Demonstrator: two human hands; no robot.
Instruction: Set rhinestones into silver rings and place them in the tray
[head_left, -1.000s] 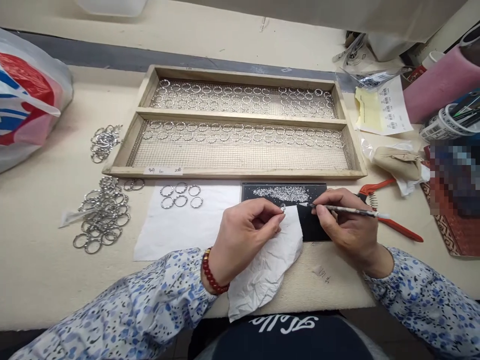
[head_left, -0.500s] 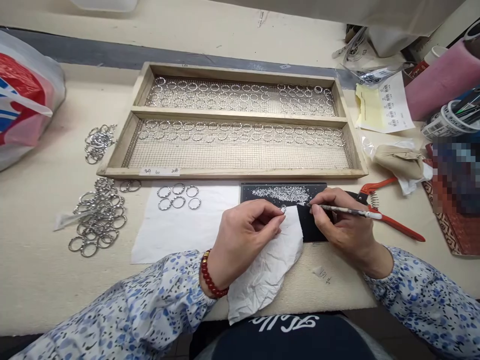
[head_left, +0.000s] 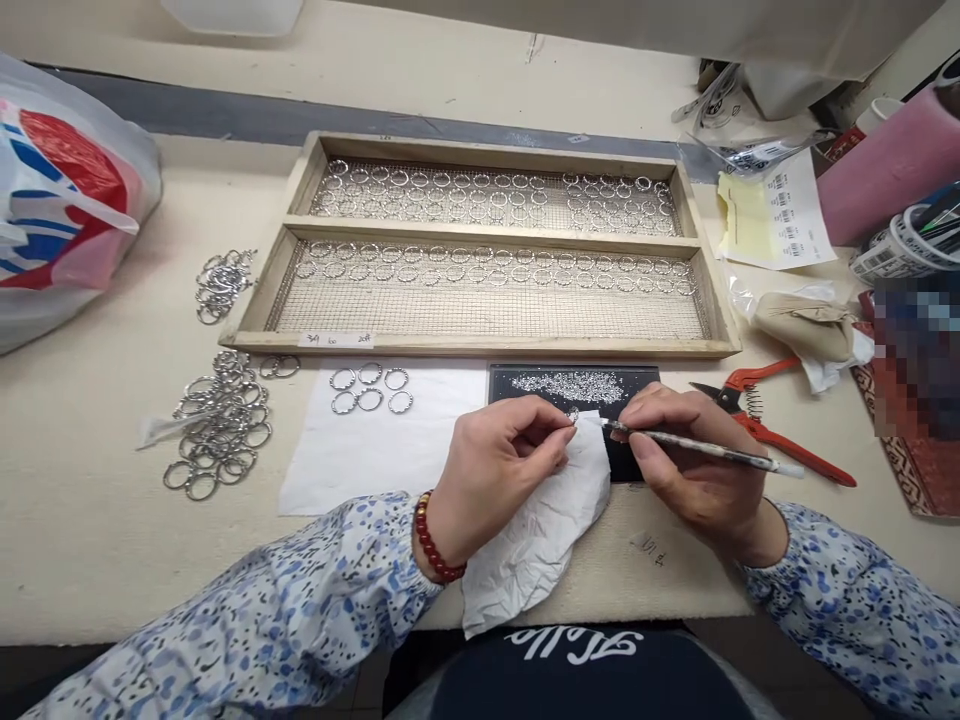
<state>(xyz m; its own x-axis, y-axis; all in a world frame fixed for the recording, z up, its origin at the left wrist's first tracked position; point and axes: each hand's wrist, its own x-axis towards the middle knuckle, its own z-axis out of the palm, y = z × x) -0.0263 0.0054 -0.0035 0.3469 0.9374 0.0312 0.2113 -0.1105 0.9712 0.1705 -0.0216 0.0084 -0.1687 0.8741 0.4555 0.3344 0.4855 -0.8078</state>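
Pinched between the thumb and forefinger of my left hand (head_left: 506,470) is a silver ring (head_left: 574,415), mostly hidden by the fingers. A crumpled white tissue (head_left: 536,560) hangs beneath that hand. My right hand (head_left: 694,460) grips a slim pen-like stick (head_left: 705,447) with a pale tip, which points left close to the ring. Behind both hands lies a black tray (head_left: 499,378) strewn with tiny shiny stones (head_left: 570,385). Several silver rings (head_left: 370,400) rest in two rows on a white sheet (head_left: 322,460) to the left.
A wooden mesh frame (head_left: 487,348) holding rows of rings spans the back. Heaps of loose rings (head_left: 225,440) lie left, near a plastic bag (head_left: 75,200). Red-handled pliers (head_left: 795,450) sit right, beyond them a wrapped tan bundle (head_left: 802,325) and a pink roll (head_left: 885,170).
The stick has lifted off the tray, and its back end has swung lower. My left hand keeps its pinch on the ring. The whole view has shifted slightly.
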